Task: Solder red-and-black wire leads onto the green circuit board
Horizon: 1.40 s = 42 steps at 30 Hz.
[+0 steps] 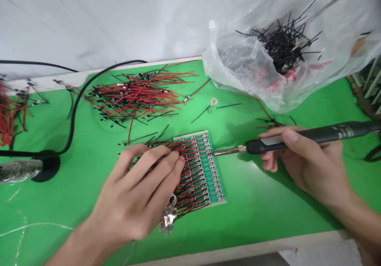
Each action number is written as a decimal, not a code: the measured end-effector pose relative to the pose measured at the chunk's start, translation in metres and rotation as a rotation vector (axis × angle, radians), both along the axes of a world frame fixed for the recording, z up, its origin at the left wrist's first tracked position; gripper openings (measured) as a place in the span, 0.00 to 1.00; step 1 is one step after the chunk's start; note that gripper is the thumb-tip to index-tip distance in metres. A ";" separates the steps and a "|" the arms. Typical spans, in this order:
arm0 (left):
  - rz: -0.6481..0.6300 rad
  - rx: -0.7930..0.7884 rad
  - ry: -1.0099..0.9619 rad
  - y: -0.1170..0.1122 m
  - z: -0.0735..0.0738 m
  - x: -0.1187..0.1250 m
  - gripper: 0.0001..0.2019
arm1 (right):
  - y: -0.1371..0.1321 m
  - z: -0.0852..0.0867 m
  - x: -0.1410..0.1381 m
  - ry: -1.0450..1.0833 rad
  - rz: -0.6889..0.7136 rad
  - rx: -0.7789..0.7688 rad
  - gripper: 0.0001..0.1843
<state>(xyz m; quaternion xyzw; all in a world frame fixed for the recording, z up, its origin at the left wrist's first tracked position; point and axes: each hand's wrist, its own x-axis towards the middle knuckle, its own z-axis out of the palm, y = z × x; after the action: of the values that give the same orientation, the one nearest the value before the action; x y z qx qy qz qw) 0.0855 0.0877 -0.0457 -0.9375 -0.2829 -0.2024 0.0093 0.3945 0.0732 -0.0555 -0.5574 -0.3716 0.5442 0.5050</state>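
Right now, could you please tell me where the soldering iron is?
In the head view, the soldering iron is on the right, held in the right hand, its tip at the upper right edge of the board.

This is an electronics assembly workshop, at a soldering bench. The bright green smooth-topped worktable carries a green rectangular circuit-board panel with rows of thin red and black wires laid onto its metal pads, and a black pen-shaped soldering iron has its metal tip at the panel's edge. Wire stock lies about in bulk: a loose heap of red and black cut wire leads behind the panel, and a crumpled clear plastic bag of black leads at the far right.
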 end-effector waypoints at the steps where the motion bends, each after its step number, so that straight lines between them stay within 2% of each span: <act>1: -0.004 0.006 0.001 0.000 0.000 0.000 0.14 | 0.000 0.000 0.000 0.002 0.000 0.000 0.10; 15: -0.011 0.018 0.020 0.002 0.002 0.000 0.13 | -0.003 0.000 0.003 0.065 0.048 0.069 0.11; 42: 0.001 0.003 0.028 0.001 0.004 0.002 0.12 | -0.006 -0.001 0.004 0.039 -0.020 0.063 0.10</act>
<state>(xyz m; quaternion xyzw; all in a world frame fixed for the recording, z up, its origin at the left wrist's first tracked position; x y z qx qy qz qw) 0.0873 0.0892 -0.0418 -0.9401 -0.2830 -0.1895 0.0149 0.3988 0.0674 -0.0566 -0.5343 -0.3728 0.5380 0.5349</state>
